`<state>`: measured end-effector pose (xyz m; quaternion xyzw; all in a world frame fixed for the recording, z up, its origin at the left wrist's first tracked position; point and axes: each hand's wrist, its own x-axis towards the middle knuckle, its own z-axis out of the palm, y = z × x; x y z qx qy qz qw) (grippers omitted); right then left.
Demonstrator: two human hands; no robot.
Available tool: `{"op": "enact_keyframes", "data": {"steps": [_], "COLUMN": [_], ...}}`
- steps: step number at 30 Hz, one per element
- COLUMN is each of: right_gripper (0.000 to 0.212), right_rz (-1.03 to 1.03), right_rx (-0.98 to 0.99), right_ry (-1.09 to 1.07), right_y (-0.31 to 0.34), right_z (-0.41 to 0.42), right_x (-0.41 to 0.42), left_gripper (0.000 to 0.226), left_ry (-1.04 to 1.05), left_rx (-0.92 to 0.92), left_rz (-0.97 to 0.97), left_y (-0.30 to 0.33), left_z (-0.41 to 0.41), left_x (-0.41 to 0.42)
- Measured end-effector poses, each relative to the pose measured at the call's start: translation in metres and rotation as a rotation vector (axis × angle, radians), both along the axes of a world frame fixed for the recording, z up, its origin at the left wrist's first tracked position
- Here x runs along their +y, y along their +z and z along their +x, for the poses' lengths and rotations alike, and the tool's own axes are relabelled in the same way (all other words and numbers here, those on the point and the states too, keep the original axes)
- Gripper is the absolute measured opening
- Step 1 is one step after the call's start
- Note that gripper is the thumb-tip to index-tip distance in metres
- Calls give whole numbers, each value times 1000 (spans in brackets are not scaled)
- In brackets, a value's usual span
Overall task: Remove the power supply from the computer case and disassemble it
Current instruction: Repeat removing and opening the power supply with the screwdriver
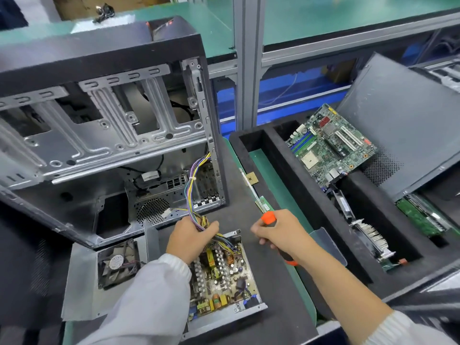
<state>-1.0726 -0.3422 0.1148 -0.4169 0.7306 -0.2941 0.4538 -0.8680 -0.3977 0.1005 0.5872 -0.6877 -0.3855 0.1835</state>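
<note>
The opened power supply (224,277) lies on the dark mat in front of me, its circuit board bare. Its removed cover (82,285), with a black fan (117,263) on it, lies flat to the left. My left hand (190,239) grips the bundle of coloured wires (193,185) that runs from the board up toward the computer case (107,115). The case stands open on the left with its side off. My right hand (281,232) grips an orange and black screwdriver (269,217) just right of the power supply.
A black foam tray (311,195) on the right holds a green motherboard (331,145), a card with a heatsink (371,237) and other boards. A grey case panel (403,120) leans over it. Memory sticks (263,206) lie by the tray's edge. A metal frame post (245,61) rises behind.
</note>
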Motion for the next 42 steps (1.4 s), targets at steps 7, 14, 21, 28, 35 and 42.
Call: {"op": "enact_keyframes", "data": {"steps": [7,14,21,28,35,42], "right_gripper": [20,25,43,41,44,30], "right_rz": [-134,-244,-343,-196,-187,-140], "right_rx": [-186,495,374,340,353,359], "right_ry": [275,614,608,547,536,522], "right_y": [81,76,65,45,33,28], "right_z": [62,150,171,164,165,149], "right_x": [5,-3,-7,-3,7,15], "left_gripper": [66,58,41,30,30,40], "left_ry": [370,431,670,805,825,703], "left_rx": [474,1261,1347,1009,1039,1072], "left_rz": [459,851,739,522,243,269], "left_y": [39,49,22,-32,-51,-57], "left_z": [35,60,134,188,181,177], "left_x": [16,54,81,124,131,129]}}
